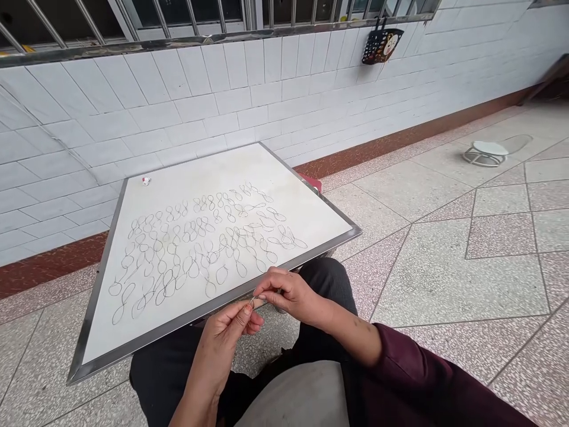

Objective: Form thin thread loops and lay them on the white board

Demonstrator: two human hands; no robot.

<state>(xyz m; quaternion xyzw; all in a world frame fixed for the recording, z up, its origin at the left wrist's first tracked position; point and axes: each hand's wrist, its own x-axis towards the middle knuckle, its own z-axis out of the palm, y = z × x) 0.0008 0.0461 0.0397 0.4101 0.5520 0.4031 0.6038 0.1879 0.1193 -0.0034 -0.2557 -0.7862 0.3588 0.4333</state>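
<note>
Wall: white tiled wall (195,95), seen beyond the table.
Table: white-topped table (213,169), edged in grey; its near edge is set just beyond the knees.
Loop spread: rows of thin dark loops (202,242) are laid out across the tabletop, mostly twisted into figure-eights. Material can't be told.
Right hand: right hand (296,296) is brought in from the right at the table's near edge. Something is pinched between thumb and forefinger; other fingers are curled. Of the two hands, this one is placed nearer the loops at that edge.
Left hand: left hand (224,332) is held lower in view, closer to the body. Thumb is pressed against forefinger, remaining fingers loosely bent.
Held strand: a thin strand (252,301) is gripped by both hands, right between the two sets of fingertips, no reach needed from either side.
Strand axis: slanted up and to the right in view, from left fingertips to right; a slight curve is shown. Full shape is hidden by the fingers.
Fingertip gap: only a short bit of strand is left exposed; tips almost touching. Whether the strand is being twisted can't be told.
</note>
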